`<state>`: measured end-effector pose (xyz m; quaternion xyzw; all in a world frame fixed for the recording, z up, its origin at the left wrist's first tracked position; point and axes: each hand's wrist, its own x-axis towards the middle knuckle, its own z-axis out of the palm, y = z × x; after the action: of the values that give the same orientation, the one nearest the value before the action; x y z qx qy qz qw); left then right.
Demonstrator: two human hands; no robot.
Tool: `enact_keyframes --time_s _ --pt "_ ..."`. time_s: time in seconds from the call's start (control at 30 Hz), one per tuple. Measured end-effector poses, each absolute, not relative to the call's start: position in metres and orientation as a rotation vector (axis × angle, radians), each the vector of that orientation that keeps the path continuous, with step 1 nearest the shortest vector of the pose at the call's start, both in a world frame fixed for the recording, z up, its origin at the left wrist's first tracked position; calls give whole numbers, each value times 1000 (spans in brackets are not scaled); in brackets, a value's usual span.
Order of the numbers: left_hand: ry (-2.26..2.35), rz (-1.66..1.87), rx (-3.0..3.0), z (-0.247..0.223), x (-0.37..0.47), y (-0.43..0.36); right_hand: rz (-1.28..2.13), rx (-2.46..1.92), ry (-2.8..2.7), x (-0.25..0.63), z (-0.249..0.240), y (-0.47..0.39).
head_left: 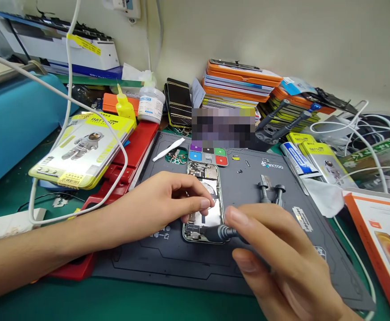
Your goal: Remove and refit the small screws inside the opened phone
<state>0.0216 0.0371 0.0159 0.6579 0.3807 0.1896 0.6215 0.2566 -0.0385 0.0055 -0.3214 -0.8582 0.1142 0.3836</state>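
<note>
An opened smartphone (219, 200) lies on the dark grey work mat, its inner boards and silvery parts exposed. My left hand (168, 198) reaches over it from the left, thumb and index fingertip closed together above its middle; whatever they pinch is too small or hidden to make out. Close to the camera, my right hand (288, 254) grips a dark screwdriver (220, 232) with a ribbed section, pointing left across the phone's lower end. The fingers cover the rest of that tool. Two more screwdrivers (271, 191) lie on the mat to the right.
Beyond the phone sits a coloured tray (221, 157) beside a white pry tool (168, 149). Tiny parts lie on the mat (181, 267). Battery packs (84, 147) and a red fixture (136, 147) stand left, with a white cable (126, 165) looping there. An orange-edged box (379, 240) lies right.
</note>
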Motion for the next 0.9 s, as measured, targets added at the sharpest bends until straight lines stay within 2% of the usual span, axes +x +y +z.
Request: enact_keyframes --time_s 0.13,0.9 --pt "873 435 1514 16 21 36 356 -798 -2195 256 7 -37" --pt "855 451 1547 14 22 37 249 -699 -2219 256 6 -35"
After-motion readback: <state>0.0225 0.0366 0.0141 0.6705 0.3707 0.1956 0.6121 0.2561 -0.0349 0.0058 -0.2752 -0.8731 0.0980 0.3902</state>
